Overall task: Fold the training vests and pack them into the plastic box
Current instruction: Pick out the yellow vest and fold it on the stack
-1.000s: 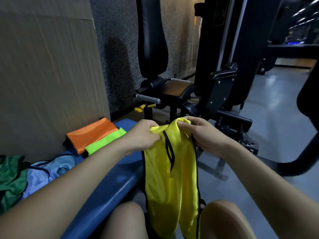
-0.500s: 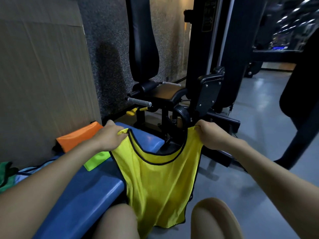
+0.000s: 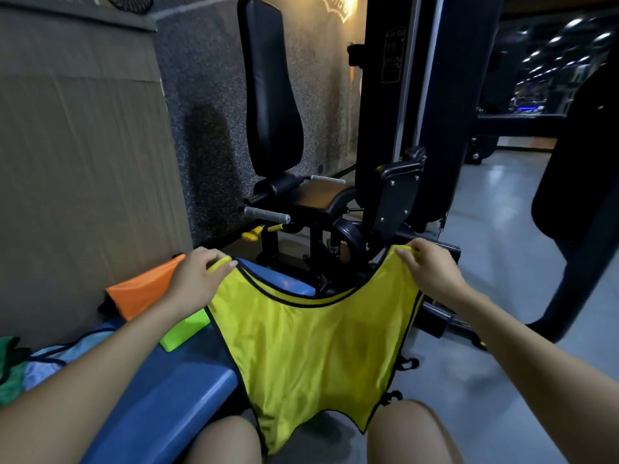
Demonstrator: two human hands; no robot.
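A yellow training vest [image 3: 311,349] with black trim hangs spread out flat in front of me, above my knees. My left hand [image 3: 196,279] pinches its left shoulder strap and my right hand [image 3: 430,267] pinches its right shoulder strap. On the blue bench [image 3: 160,393] to my left lie a folded orange vest [image 3: 144,293] and a folded lime-green vest [image 3: 182,333]. Farther left, a light blue vest [image 3: 57,361] and a green vest [image 3: 8,370] lie unfolded. No plastic box is in view.
A black gym machine [image 3: 385,195] with a padded seat and backrest stands straight ahead. A wood-panelled wall [image 3: 77,162] runs along the left. Grey floor [image 3: 495,262] lies to the right, with another dark machine frame [image 3: 576,202] at the right edge.
My hands have moved apart, from bunching the vest's top together to holding it spread wide by both shoulder straps. The vest now hangs flat.
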